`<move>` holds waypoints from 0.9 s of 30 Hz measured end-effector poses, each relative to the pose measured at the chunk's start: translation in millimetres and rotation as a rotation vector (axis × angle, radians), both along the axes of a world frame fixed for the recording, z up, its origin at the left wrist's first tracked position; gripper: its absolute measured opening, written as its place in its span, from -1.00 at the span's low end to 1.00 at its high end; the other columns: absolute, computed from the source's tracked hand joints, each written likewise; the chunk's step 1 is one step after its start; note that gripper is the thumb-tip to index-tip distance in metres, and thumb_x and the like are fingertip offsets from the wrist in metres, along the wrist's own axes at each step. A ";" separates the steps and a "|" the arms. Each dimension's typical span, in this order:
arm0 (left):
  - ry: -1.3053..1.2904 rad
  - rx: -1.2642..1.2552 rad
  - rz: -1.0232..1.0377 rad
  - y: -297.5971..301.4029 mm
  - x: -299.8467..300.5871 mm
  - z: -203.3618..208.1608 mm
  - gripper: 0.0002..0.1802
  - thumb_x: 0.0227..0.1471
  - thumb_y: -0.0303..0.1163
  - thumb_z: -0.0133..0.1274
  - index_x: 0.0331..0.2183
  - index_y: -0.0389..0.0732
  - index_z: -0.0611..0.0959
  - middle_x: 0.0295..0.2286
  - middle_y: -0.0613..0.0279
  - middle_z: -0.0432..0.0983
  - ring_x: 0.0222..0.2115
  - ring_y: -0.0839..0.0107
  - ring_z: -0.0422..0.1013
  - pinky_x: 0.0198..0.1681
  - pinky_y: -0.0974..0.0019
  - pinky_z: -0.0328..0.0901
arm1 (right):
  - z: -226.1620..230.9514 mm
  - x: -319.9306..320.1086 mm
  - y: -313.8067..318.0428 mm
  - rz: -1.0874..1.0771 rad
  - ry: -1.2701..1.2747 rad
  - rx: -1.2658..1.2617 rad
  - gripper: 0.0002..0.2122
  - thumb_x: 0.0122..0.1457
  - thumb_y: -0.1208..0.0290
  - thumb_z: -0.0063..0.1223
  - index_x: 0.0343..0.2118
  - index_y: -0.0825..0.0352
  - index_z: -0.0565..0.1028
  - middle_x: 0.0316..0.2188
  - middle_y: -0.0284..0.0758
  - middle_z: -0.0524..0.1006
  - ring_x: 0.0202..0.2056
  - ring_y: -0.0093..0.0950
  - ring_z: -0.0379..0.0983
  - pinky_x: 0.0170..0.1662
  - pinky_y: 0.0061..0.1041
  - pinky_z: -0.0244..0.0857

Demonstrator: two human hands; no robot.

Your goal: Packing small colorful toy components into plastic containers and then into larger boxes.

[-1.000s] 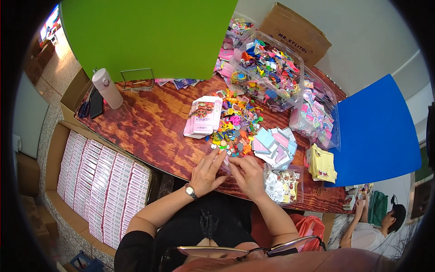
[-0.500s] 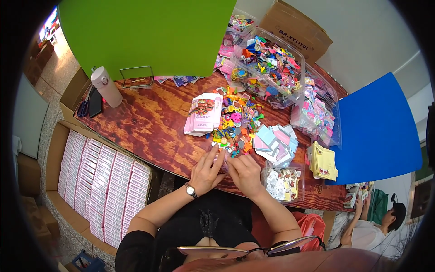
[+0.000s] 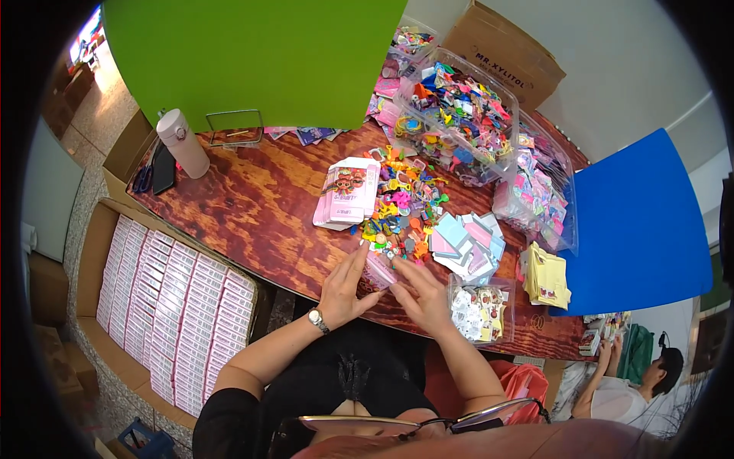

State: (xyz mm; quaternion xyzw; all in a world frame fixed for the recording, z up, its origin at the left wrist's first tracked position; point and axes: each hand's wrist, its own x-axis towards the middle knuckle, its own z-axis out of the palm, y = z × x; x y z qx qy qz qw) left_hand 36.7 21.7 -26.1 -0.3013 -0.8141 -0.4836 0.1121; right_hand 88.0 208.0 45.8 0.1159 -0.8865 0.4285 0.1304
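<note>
At the table's near edge a small pink printed box (image 3: 378, 271) sits between my two hands. My left hand (image 3: 345, 289) lies along its left side, fingers long and thumb near the lower end. My right hand (image 3: 423, 297) holds the other side, with fingertips at the upper right corner and thumb low. Just beyond is a pile of small colourful plastic trinkets (image 3: 409, 199). Flat pink cartons (image 3: 345, 200) are stacked left of that pile. To its right lie loose pale blue, pink and white cards (image 3: 468, 243).
Clear bins of trinkets (image 3: 462, 115) and packets (image 3: 531, 195) stand at the back right. A small clear tray (image 3: 482, 312) and yellow packets (image 3: 546, 277) lie right. A bottle (image 3: 183, 145) stands far left, above a carton of packed pink boxes (image 3: 176, 314). Another person (image 3: 627, 382) sits right.
My hands have moved apart slightly, and more of the pink box shows between them. The right hand's fingers have straightened from a curled pose.
</note>
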 end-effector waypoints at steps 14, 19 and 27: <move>0.054 -0.041 0.023 -14.1 -2.5 10.5 0.15 -0.25 -0.35 0.37 0.32 -0.36 0.15 0.08 -0.19 0.40 0.02 -0.10 0.41 0.08 0.06 0.35 | -12.6 -14.0 -13.2 0.085 0.157 0.236 -0.55 0.12 0.49 0.25 0.11 0.36 0.49 0.02 -0.12 0.55 -0.14 -0.18 0.57 -0.08 -0.32 0.46; 0.228 -0.474 0.304 -62.0 -28.6 12.4 0.06 -0.22 -0.13 0.34 0.28 -0.26 0.27 -0.05 -0.02 0.40 -0.19 0.05 0.40 -0.06 0.05 0.30 | -13.7 -78.9 -5.4 -0.005 0.286 0.354 -0.50 0.10 0.38 0.30 0.13 0.30 0.47 0.01 -0.15 0.55 -0.03 -0.21 0.52 -0.10 -0.30 0.46; 0.330 -0.697 0.587 -104.5 -57.9 17.3 0.08 -0.22 -0.02 0.38 0.26 -0.25 0.30 0.06 0.00 0.37 0.03 0.05 0.33 0.10 -0.08 0.20 | -60.9 -138.5 -18.3 0.140 0.113 0.627 -0.68 0.18 0.27 0.17 0.00 0.11 0.48 0.11 -0.35 0.48 -0.24 -0.22 0.60 -0.29 -0.26 0.52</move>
